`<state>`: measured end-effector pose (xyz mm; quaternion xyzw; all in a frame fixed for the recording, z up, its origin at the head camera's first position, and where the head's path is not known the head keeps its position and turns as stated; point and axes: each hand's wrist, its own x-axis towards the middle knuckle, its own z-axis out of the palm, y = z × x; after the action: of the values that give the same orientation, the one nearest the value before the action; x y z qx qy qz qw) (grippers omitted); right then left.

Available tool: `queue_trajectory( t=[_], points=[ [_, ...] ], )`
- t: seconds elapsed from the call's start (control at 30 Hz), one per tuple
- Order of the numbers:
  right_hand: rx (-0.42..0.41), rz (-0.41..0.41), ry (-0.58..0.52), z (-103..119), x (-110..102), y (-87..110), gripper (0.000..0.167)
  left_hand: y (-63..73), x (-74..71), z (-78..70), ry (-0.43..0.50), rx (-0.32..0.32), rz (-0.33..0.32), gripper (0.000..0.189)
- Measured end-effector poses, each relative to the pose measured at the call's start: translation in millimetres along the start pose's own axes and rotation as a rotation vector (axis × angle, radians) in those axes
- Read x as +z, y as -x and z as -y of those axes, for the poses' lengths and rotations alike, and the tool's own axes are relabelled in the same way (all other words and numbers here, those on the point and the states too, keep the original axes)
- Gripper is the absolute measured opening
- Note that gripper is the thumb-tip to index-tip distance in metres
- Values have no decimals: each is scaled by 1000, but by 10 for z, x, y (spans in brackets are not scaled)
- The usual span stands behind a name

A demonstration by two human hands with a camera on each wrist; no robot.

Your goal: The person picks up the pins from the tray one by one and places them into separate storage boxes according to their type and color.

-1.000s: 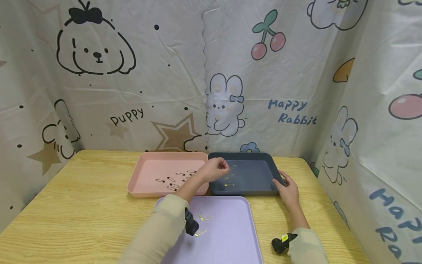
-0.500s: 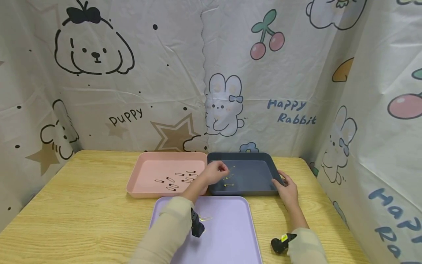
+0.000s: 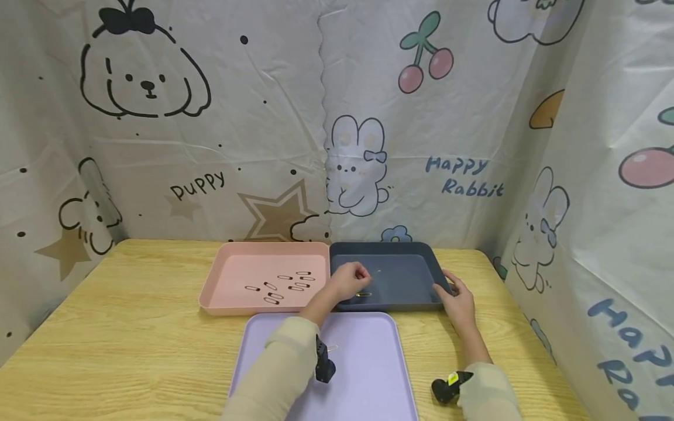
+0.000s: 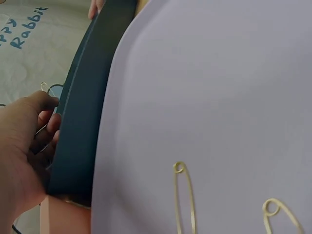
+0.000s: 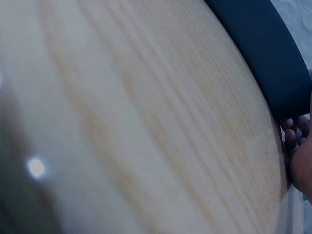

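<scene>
Over the left part of the dark blue tray (image 3: 405, 280), my left hand (image 3: 350, 282) pinches a gold safety pin (image 4: 44, 87), whose coiled end pokes out past the fingertips. One more gold safety pin (image 3: 363, 294) lies on the tray floor close below that hand. My right hand (image 3: 459, 301) grips the tray's right end, thumb at the rim and fingers round the outer side; in the right wrist view this hand (image 5: 303, 163) shows only at the edge. On the purple tray (image 3: 368, 374) in front lie gold safety pins (image 4: 185, 197), partly hidden by my left forearm in the head view.
A pink tray (image 3: 237, 266) stands left of the dark one, holding several black-ended safety pins (image 3: 285, 278). All three trays sit close together on the wooden table (image 3: 158, 339). A printed cloth (image 3: 274, 128) hangs behind and at both sides.
My left hand has shifted slightly right and lower over the dark tray with the pin, now covering a pin seen before. The left forearm moved right over the purple tray. My right hand stays put.
</scene>
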<state>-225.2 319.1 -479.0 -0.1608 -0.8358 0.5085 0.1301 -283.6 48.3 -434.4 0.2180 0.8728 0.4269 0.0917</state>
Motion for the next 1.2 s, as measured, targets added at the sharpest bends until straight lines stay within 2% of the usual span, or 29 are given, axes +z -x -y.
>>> queue_trajectory(
  t=[0.27,0.7,0.93,1.2],
  points=[
    [-3,-12,-14,10,11,-31,51,-6,47,-33,-167,-12,-15,10],
    [2,-23,-5,-9,26,-37,50,-8,129,22,-415,-5,-37,8],
    [5,-17,-1,-18,17,-41,51,-9,140,3,-471,-30,-42,8],
    [12,-16,-1,-26,7,-41,51,-23,162,-13,-528,-73,-17,12]
  ],
)
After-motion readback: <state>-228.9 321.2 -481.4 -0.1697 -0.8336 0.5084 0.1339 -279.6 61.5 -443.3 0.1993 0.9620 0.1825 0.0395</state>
